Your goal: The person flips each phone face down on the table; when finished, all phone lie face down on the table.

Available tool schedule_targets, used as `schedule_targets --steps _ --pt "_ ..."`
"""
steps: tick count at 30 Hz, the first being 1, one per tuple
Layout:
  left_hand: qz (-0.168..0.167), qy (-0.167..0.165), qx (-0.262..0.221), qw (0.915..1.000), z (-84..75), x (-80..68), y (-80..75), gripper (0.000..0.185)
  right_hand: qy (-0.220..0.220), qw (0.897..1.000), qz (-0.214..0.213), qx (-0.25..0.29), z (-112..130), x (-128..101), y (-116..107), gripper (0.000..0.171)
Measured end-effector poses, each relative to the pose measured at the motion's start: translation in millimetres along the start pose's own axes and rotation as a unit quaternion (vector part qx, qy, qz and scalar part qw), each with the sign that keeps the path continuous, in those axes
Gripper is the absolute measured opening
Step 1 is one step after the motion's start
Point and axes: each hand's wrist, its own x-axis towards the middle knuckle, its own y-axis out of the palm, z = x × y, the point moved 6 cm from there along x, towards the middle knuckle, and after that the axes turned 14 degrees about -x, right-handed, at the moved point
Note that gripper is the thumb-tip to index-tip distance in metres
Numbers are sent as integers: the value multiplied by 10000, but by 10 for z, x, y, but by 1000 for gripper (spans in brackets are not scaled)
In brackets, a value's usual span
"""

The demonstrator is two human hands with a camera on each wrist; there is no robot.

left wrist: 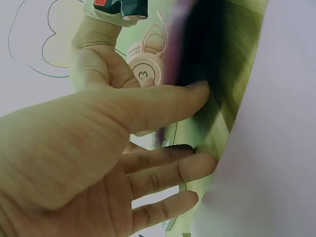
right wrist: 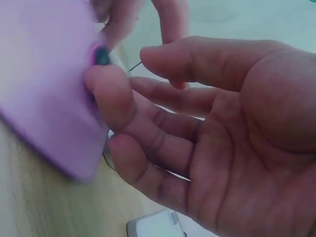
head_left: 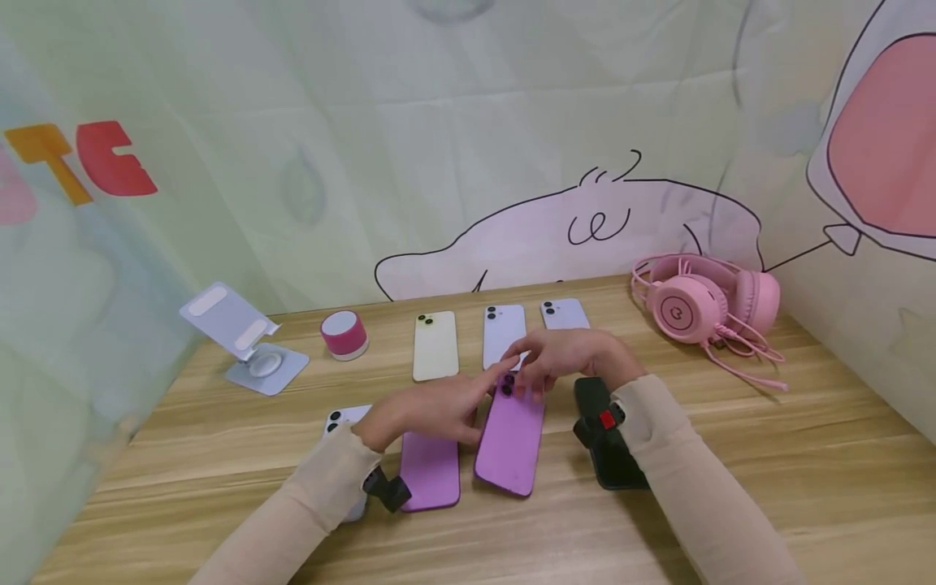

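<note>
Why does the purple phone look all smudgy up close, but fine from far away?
In the head view the purple phone looks sharp under soft, even light, with both hands at its top end. In the left wrist view it sits too near the lens, so it smears into a dark blur. In the right wrist view its edge is fuzzy, while the right hand looks clearer.

Two purple phones (head_left: 509, 439) are seen near the front edge of the light wood-grain table (head_left: 768, 455) — yellow (head_left: 435, 345) and lilac phones (head_left: 503, 333) behind, pink headphones (head_left: 702, 305) toward the far right corner — beige sleeves (head_left: 687, 471).
</note>
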Motion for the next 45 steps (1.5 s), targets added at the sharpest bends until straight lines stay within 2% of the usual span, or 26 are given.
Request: schedule_targets --steps 5,7,18,22,27,32,39,45 --pt "88 -32 -444 9990 -8 15 27 108 117 9997 205 89 -18 22 58 44" --pt "99 5 -476 9988 -25 21 31 105 190 9994 251 133 -32 28 70 45" --pt "59 134 -92 9999 -70 11 38 97 193 9991 372 -72 -75 0 51 40" --pt "130 183 256 9994 -68 14 57 92 238 9989 366 -174 -107 -30 20 39" --pt "337 44 607 9976 -40 18 100 77 511 9977 344 -271 -182 -56 -3 39" --pt "432 5 629 9971 -41 13 119 71 785 9955 344 -407 -262 -70 -32 36" --pt "517 -44 638 9966 -54 6 120 68 1391 9868 183 -807 -355 -151 -87 25" --pt "544 -201 630 9963 -50 -40 70 61 1509 9852 296 -754 -359 -162 -63 18"
